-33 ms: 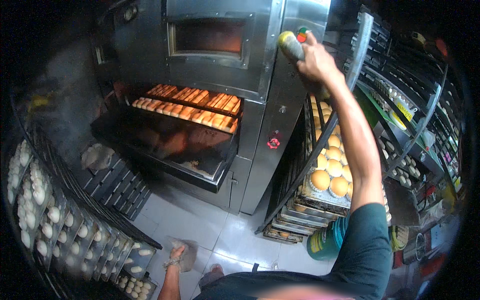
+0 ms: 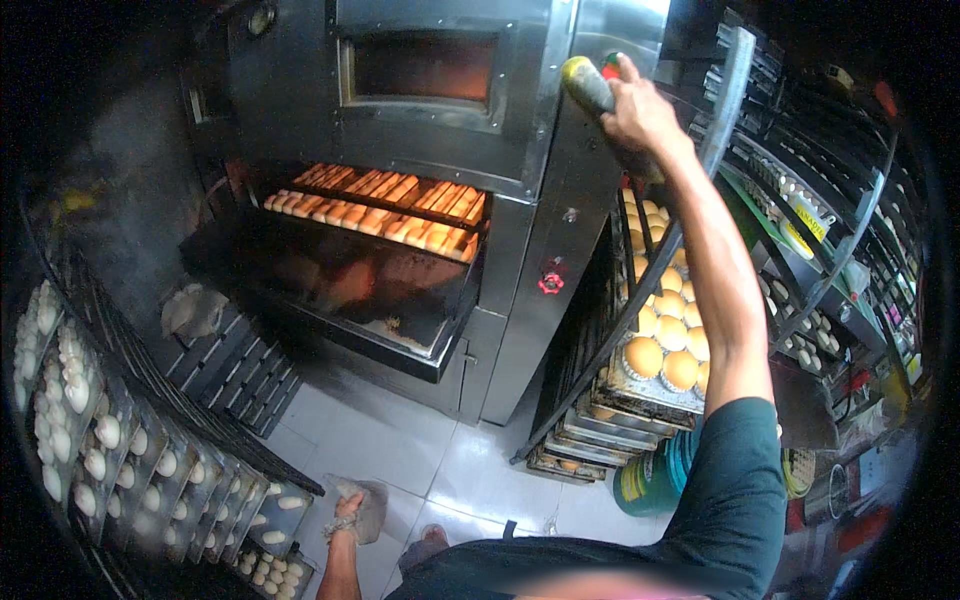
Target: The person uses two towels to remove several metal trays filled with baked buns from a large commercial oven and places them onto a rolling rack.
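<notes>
Raised at the upper right, my right hand (image 2: pixel 642 112) is closed round a thick grey-green pad with a yellowish end (image 2: pixel 587 86), perhaps an oven mitt. Its index finger reaches to a red and green push button (image 2: pixel 611 70) on the steel front of the oven (image 2: pixel 525 120). Low on the left, my left hand (image 2: pixel 347 510) is closed on a greyish cloth (image 2: pixel 371 512), hanging above the tiled floor. Before me the lower oven door (image 2: pixel 330 280) is folded down, and rows of browned bread rolls (image 2: pixel 400 228) glow inside on trays.
At right a rack (image 2: pixel 590 375) holds trays of round golden buns (image 2: pixel 668 333) in paper cups. A green bucket (image 2: pixel 640 487) stands below. On the left a rack of pale dough pieces (image 2: pixel 108 432) stands near my left arm. A red valve knob (image 2: pixel 551 281) sticks out of the oven front.
The view has shifted slightly. My right hand stays at the button with the pad, its fingertip now covering a little more of it. My left hand keeps the cloth low.
</notes>
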`<state>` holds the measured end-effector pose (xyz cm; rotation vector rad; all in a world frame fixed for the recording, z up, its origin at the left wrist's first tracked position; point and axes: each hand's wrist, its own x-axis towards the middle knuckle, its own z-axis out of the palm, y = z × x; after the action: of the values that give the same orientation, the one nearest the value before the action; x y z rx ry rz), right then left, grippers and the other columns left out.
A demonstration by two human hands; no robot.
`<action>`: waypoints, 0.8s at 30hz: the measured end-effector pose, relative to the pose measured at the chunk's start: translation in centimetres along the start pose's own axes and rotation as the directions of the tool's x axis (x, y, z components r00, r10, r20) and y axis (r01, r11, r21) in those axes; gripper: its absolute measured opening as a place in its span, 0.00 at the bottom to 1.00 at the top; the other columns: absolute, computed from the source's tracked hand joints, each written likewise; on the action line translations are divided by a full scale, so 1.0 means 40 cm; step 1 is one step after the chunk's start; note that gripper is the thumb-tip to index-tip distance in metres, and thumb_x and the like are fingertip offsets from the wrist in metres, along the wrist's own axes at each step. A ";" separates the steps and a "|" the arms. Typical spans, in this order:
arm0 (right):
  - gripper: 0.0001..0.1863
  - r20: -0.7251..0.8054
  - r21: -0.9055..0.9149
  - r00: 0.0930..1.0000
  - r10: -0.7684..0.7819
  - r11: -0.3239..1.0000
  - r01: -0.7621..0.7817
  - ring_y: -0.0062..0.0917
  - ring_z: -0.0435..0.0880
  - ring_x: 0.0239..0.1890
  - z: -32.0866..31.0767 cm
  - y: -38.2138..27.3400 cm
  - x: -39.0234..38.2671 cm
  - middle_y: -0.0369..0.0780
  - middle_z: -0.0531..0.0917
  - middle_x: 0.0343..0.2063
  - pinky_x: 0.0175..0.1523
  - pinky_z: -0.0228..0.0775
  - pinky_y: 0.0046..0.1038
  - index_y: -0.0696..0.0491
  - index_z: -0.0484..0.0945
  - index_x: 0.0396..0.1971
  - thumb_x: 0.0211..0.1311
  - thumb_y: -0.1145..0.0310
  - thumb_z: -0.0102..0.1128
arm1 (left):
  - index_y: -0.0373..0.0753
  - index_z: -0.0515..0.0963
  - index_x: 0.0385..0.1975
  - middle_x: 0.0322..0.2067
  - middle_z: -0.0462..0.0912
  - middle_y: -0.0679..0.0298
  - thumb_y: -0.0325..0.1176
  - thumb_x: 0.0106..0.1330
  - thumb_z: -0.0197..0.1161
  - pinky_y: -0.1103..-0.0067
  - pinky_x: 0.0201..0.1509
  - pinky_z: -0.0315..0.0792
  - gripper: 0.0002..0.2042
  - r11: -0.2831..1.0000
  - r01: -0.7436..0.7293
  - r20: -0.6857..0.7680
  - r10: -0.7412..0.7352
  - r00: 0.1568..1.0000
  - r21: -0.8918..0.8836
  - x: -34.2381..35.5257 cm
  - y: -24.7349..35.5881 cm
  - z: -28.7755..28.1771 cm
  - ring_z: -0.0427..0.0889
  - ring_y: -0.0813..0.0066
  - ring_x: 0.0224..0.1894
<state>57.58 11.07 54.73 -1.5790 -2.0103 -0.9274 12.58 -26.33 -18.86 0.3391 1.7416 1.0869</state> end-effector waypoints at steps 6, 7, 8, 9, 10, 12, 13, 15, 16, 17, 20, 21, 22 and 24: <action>0.27 0.102 -0.131 0.994 0.045 0.991 -0.032 0.46 0.75 0.59 0.043 0.001 0.087 0.47 0.60 0.69 0.64 0.68 0.41 0.60 0.74 0.54 0.56 0.64 0.66 | 0.30 0.76 0.52 0.45 0.83 0.55 0.52 0.56 0.71 0.67 0.46 0.78 0.32 0.956 0.105 0.122 -0.074 0.990 -0.275 -0.013 -0.006 -0.100 0.83 0.63 0.44; 0.26 0.109 -0.156 0.994 0.033 0.988 -0.016 0.46 0.75 0.59 0.067 0.021 0.102 0.47 0.61 0.69 0.64 0.68 0.40 0.60 0.74 0.54 0.57 0.64 0.65 | 0.31 0.77 0.51 0.45 0.83 0.55 0.52 0.57 0.70 0.67 0.46 0.78 0.31 0.938 0.126 0.174 -0.072 0.982 -0.322 -0.028 0.024 -0.079 0.83 0.62 0.44; 0.26 0.124 -0.183 0.992 -0.015 0.982 0.038 0.46 0.74 0.59 0.028 0.033 0.094 0.47 0.62 0.69 0.64 0.67 0.40 0.60 0.74 0.55 0.57 0.64 0.63 | 0.31 0.77 0.51 0.45 0.83 0.55 0.52 0.57 0.70 0.66 0.46 0.79 0.31 0.939 0.148 0.224 -0.080 0.971 -0.309 -0.015 0.052 -0.035 0.83 0.62 0.43; 0.25 0.140 -0.166 0.987 -0.073 0.981 0.096 0.46 0.74 0.60 0.043 0.026 0.088 0.48 0.62 0.68 0.64 0.67 0.39 0.60 0.74 0.55 0.58 0.65 0.62 | 0.32 0.77 0.51 0.44 0.83 0.56 0.50 0.59 0.69 0.67 0.45 0.79 0.29 0.956 0.153 0.200 -0.103 0.974 -0.251 0.011 0.071 -0.014 0.83 0.62 0.43; 0.26 0.063 -0.159 0.992 -0.106 0.981 0.115 0.46 0.74 0.60 0.072 0.031 0.094 0.48 0.62 0.68 0.65 0.66 0.39 0.60 0.74 0.55 0.58 0.64 0.61 | 0.33 0.76 0.52 0.43 0.83 0.57 0.49 0.60 0.69 0.67 0.44 0.79 0.28 0.967 0.159 0.178 -0.124 0.976 -0.199 0.038 0.089 0.008 0.83 0.63 0.42; 0.25 -0.133 -0.274 0.960 -0.244 0.941 0.201 0.42 0.80 0.54 0.146 0.118 0.137 0.48 0.73 0.62 0.60 0.70 0.36 0.58 0.76 0.54 0.60 0.60 0.62 | 0.34 0.75 0.52 0.43 0.82 0.57 0.47 0.60 0.68 0.68 0.43 0.79 0.27 0.948 0.136 0.286 -0.051 0.957 -0.287 0.013 0.184 0.080 0.83 0.63 0.42; 0.23 -0.176 -0.249 0.953 -0.245 0.948 0.198 0.44 0.82 0.46 0.144 0.085 0.126 0.51 0.76 0.50 0.51 0.73 0.38 0.63 0.77 0.47 0.58 0.61 0.61 | 0.34 0.75 0.53 0.42 0.82 0.57 0.47 0.61 0.68 0.68 0.43 0.79 0.26 0.934 0.126 0.316 -0.014 0.949 -0.336 -0.028 0.228 0.092 0.83 0.63 0.42; 0.23 -0.267 -0.210 0.937 -0.225 0.962 0.172 0.47 0.85 0.29 0.072 -0.005 0.084 0.57 0.83 0.27 0.34 0.78 0.41 0.72 0.78 0.34 0.53 0.62 0.57 | 0.36 0.77 0.49 0.41 0.83 0.59 0.47 0.62 0.67 0.68 0.43 0.79 0.23 0.948 0.093 0.253 -0.014 0.967 -0.304 -0.097 0.330 0.132 0.84 0.64 0.40; 0.23 -0.249 0.138 0.965 0.079 0.989 -0.045 0.46 0.86 0.34 0.069 0.000 0.090 0.58 0.84 0.28 0.41 0.79 0.40 0.75 0.78 0.29 0.48 0.64 0.62 | 0.37 0.78 0.47 0.40 0.84 0.61 0.48 0.62 0.66 0.69 0.43 0.79 0.22 0.956 0.075 0.232 -0.008 0.973 -0.282 -0.107 0.359 0.147 0.84 0.65 0.39; 0.20 -0.208 0.337 0.957 0.201 0.933 -0.122 0.45 0.87 0.36 0.021 -0.040 0.069 0.59 0.84 0.29 0.46 0.79 0.39 0.75 0.78 0.32 0.46 0.70 0.65 | 0.36 0.78 0.48 0.41 0.83 0.59 0.47 0.62 0.67 0.68 0.43 0.79 0.22 0.961 0.093 0.247 -0.027 0.969 -0.259 -0.081 0.353 0.144 0.84 0.64 0.40; 0.23 -0.170 0.466 0.938 0.303 0.863 -0.194 0.44 0.84 0.43 -0.001 -0.069 0.057 0.58 0.83 0.39 0.52 0.77 0.38 0.70 0.77 0.43 0.50 0.68 0.66 | 0.35 0.76 0.51 0.43 0.82 0.56 0.45 0.61 0.68 0.68 0.44 0.79 0.24 0.971 0.133 0.269 -0.076 0.960 -0.198 0.038 0.315 0.123 0.83 0.63 0.42; 0.24 -0.148 0.453 0.933 0.328 0.861 -0.231 0.43 0.83 0.47 -0.014 -0.088 0.046 0.56 0.82 0.43 0.54 0.74 0.37 0.65 0.77 0.47 0.52 0.65 0.65 | 0.34 0.75 0.51 0.43 0.82 0.56 0.45 0.61 0.68 0.68 0.44 0.79 0.24 0.973 0.132 0.256 -0.081 0.963 -0.189 0.065 0.304 0.115 0.83 0.63 0.42; 0.25 -0.127 0.432 0.926 0.355 0.860 -0.270 0.43 0.81 0.51 -0.022 -0.095 0.037 0.54 0.82 0.47 0.57 0.72 0.36 0.60 0.77 0.50 0.53 0.62 0.64 | 0.34 0.75 0.52 0.44 0.82 0.56 0.45 0.61 0.68 0.68 0.44 0.79 0.24 0.975 0.133 0.249 -0.086 0.965 -0.178 0.078 0.304 0.118 0.83 0.63 0.42; 0.23 -0.177 0.443 0.932 0.315 0.871 -0.211 0.43 0.84 0.45 -0.013 -0.091 0.029 0.54 0.84 0.40 0.52 0.74 0.37 0.61 0.79 0.47 0.54 0.61 0.64 | 0.33 0.74 0.52 0.44 0.81 0.56 0.45 0.61 0.68 0.68 0.44 0.79 0.26 0.967 0.149 0.246 -0.097 0.964 -0.206 0.095 0.296 0.120 0.83 0.62 0.42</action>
<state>53.74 11.01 54.98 -1.3766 -1.6302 -0.5093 11.98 -14.83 -12.15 0.2061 1.3980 1.0920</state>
